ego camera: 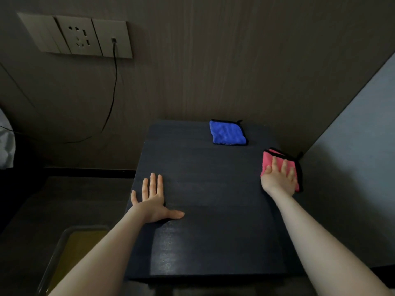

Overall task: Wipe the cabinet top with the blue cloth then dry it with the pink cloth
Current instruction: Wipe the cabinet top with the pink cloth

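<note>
The dark cabinet top (205,189) fills the middle of the view. A folded blue cloth (227,132) with black trim lies flat near its far edge, untouched. A folded pink cloth (269,159), also black-trimmed, sits at the right edge, partly hanging over it. My right hand (279,178) lies flat on top of the pink cloth with fingers spread, pressing it down and covering much of it. My left hand (154,197) rests palm down on the left side of the cabinet top, fingers apart, holding nothing.
A wall stands close behind the cabinet, with a socket panel (79,36) at upper left and a black cable (113,92) hanging from it. A pale wall (352,146) rises on the right. Left and below lie a lower dark surface and a yellowish tray (72,251).
</note>
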